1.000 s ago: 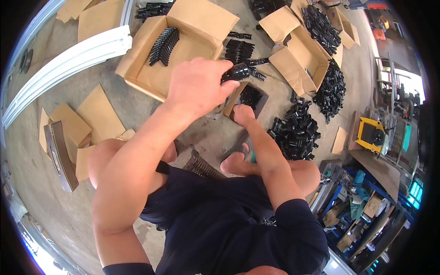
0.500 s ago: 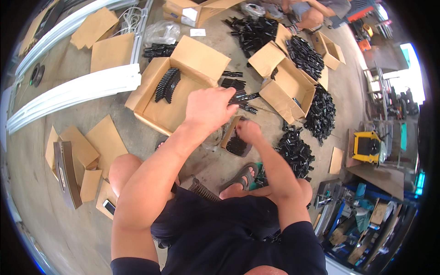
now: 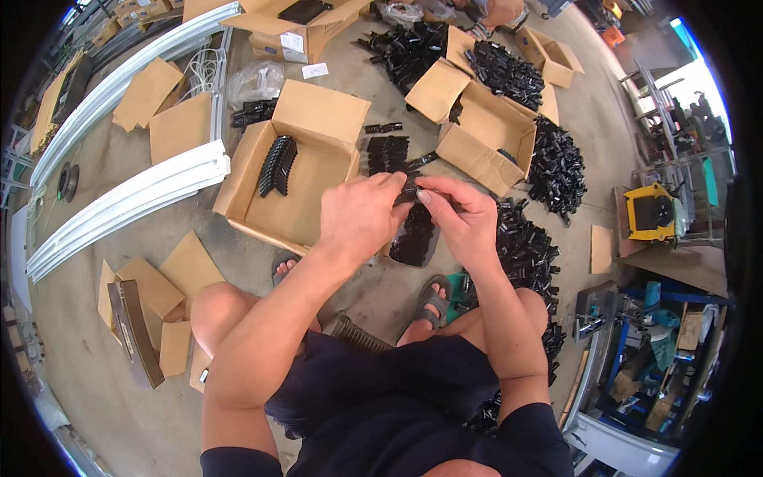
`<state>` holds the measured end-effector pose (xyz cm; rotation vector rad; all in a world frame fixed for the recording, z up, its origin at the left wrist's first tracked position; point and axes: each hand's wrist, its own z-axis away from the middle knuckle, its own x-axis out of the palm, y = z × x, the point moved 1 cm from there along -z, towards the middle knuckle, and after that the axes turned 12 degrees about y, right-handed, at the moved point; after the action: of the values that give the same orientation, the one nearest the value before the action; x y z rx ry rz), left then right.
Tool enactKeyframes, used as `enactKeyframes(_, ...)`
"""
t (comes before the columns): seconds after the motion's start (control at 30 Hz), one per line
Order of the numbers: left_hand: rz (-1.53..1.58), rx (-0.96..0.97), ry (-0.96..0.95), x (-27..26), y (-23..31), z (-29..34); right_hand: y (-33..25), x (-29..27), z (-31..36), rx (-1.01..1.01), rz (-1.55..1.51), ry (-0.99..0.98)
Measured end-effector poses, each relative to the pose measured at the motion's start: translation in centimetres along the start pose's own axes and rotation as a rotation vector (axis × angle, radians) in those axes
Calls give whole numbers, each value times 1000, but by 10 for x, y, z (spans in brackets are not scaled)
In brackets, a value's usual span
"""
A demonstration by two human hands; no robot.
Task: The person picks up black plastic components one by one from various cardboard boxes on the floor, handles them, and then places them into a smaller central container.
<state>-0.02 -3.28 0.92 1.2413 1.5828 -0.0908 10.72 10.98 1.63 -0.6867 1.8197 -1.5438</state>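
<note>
My left hand (image 3: pixel 359 213) is closed around several black ribbed pieces (image 3: pixel 409 191), whose ends stick out past its fingers. My right hand (image 3: pixel 465 219) meets it there, thumb and forefinger pinched against the end of the held pieces; anything small between those fingertips is hidden. Just below the hands sits a small open box (image 3: pixel 413 238) filled with tiny dark parts. On the floor beyond my hands, a row of similar black pieces (image 3: pixel 388 153) lies side by side. To the left, an open cardboard box (image 3: pixel 322 187) contains a neat curved stack of black pieces (image 3: pixel 276 165).
Another open carton (image 3: pixel 477 159) stands to the right, among heaps of loose black pieces (image 3: pixel 556 167). White metal rails (image 3: pixel 131 211) lie at the left, near folded cardboard (image 3: pixel 163 290). A yellow-framed device (image 3: pixel 649 208) is far right. Someone else's leg (image 3: pixel 502 11) shows at the top.
My right hand has come up out of the small box of tiny parts and now touches the pieces in my left hand. The whole view has shifted slightly.
</note>
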Motion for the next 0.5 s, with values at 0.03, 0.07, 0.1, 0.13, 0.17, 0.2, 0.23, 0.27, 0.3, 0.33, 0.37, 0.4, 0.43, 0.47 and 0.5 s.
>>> enactKeyframes(0.03,-5,-14,0,-1,0,-2,2,1,-3,-20,27,-14)
enactKeyframes(0.07,-33,-34,-25,-2,0,-3,4,2,-5,-41,53,-28)
enactKeyframes(0.1,-61,-54,-51,-4,0,-4,8,3,-6,-38,49,-25)
enactKeyframes(0.13,-86,-76,-76,-5,0,-4,12,5,-6,-36,49,-24)
enactKeyframes(0.17,-99,-79,-74,-5,-1,-5,15,6,-6,-33,49,-22)
enactKeyframes(0.2,-112,-80,-72,-4,-3,-5,17,7,-8,-103,72,-26)
enactKeyframes(0.23,-120,-83,-73,-2,-5,-5,19,8,-9,-170,98,-29)
enactKeyframes(0.27,-115,-71,-53,-1,-6,-5,21,10,-11,-237,125,-32)
enactKeyframes(0.3,-108,-58,-33,1,-7,-5,24,11,-13,-312,148,-18)
enactKeyframes(0.33,-104,-48,-11,1,-8,-4,26,13,-16,-388,170,-8)
enactKeyframes(0.37,-110,-46,-24,2,-9,-5,28,15,-17,-464,192,2)
enactKeyframes(0.4,-117,-44,-36,3,-10,-5,28,14,-17,-475,222,-12)
enactKeyframes(0.43,-122,-41,-49,4,-10,-6,26,14,-18,-487,253,-26)
enactKeyframes(0.47,-122,-37,-56,6,-11,-6,26,13,-18,-499,284,-41)
enactKeyframes(0.5,-123,-33,-63,8,-13,-6,27,15,-18,-532,335,-43)
